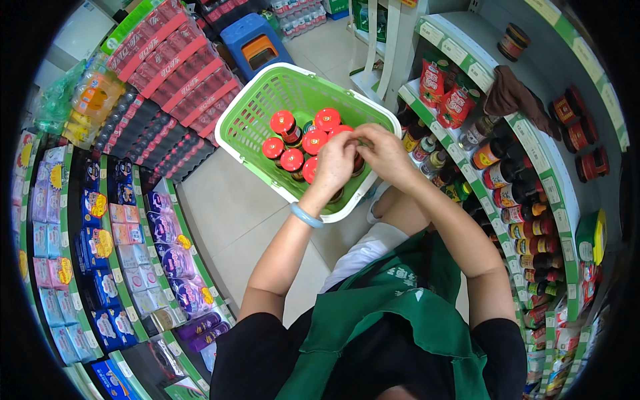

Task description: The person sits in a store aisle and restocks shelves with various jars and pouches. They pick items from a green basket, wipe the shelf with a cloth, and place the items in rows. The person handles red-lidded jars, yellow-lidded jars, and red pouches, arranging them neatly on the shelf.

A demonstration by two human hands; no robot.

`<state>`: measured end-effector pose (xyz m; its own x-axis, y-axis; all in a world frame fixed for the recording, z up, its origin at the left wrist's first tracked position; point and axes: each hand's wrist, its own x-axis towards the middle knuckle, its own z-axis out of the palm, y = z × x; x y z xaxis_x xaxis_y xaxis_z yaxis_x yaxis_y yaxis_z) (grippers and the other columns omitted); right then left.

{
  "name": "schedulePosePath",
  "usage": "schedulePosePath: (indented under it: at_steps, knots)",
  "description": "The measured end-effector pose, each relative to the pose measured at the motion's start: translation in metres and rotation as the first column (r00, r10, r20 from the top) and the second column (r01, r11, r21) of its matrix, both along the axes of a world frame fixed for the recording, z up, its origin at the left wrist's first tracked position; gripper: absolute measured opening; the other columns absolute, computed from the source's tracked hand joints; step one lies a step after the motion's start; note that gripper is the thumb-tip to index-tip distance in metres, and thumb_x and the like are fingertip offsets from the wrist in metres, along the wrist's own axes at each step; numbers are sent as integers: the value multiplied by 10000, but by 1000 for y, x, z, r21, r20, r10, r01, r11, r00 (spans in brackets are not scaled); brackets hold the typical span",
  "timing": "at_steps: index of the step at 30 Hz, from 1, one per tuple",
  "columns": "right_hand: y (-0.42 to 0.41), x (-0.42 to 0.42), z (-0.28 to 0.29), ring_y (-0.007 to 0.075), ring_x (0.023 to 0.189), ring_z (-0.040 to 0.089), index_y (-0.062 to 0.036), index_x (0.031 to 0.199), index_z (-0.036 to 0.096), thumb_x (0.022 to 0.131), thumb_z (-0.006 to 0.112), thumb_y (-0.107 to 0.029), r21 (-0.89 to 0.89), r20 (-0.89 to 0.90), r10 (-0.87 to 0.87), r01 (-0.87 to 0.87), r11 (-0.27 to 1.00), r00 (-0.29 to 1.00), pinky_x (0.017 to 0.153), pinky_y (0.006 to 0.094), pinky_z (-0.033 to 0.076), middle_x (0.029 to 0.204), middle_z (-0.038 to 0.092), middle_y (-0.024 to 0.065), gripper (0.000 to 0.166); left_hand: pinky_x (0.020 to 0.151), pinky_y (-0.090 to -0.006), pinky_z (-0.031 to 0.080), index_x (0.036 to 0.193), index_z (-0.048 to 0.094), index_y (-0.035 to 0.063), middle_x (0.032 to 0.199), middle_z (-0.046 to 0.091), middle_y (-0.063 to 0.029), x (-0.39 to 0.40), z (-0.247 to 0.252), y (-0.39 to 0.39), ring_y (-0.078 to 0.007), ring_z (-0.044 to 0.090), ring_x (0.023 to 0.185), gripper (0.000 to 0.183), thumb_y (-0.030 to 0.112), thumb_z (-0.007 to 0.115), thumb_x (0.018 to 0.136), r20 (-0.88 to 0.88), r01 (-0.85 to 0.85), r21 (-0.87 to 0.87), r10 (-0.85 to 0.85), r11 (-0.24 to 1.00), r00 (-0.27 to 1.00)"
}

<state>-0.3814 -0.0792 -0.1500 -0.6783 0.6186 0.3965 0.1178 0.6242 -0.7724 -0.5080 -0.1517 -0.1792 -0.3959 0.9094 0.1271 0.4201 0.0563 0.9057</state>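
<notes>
A green plastic basket with a white rim (231,142) stands before me, holding several glass jars with red lids (292,159). My left hand (336,159), with a pale blue bangle on its wrist, is over the jars at the basket's right part. Fingertips meeting it, my right hand (384,152) is bent above the same jars. A red-lidded jar (341,131) lies just behind the fingers. Whether something small is between the fingers cannot be told, as the hands cover that spot.
Shelves on the right carry sauce bottles (500,172), red pouches (456,106), a brown cloth (505,92) and dark jars (575,120). Packaged goods fill the left shelves (177,260). Behind the basket are a blue plastic stool (255,37) and stacked drink packs (175,65).
</notes>
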Motion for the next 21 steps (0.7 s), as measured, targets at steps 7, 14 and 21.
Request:
schedulePosePath:
  at_steps: [7,14,21]
  knots:
    - [17,-55,-23,333,1038,538,-17,1066,499,668,739,-131,100,538,-77,27,995,839,852,425,477,1070,545,156,479,800,-276,503,1087,590,-35,960,665,-106,-44,7,-2,-149,630,882,236,-32,490,873,21,-55,-87,57,995,998]
    - [25,-56,-43,333,957,594,-10,1064,529,613,759,-164,76,511,-80,47,996,856,817,419,502,1044,563,169,529,831,-283,497,1116,570,-43,994,656,-113,-54,0,0,-156,626,907,248,-8,490,885,126,-36,-120,51,992,991]
    - [47,-1,45,259,934,637,35,1140,581,564,772,-265,-210,255,-41,97,973,966,843,322,488,1031,645,186,677,936,-314,443,1269,439,-59,1224,547,-167,-37,27,0,-202,555,1086,481,125,628,866,383,162,29,-160,986,910]
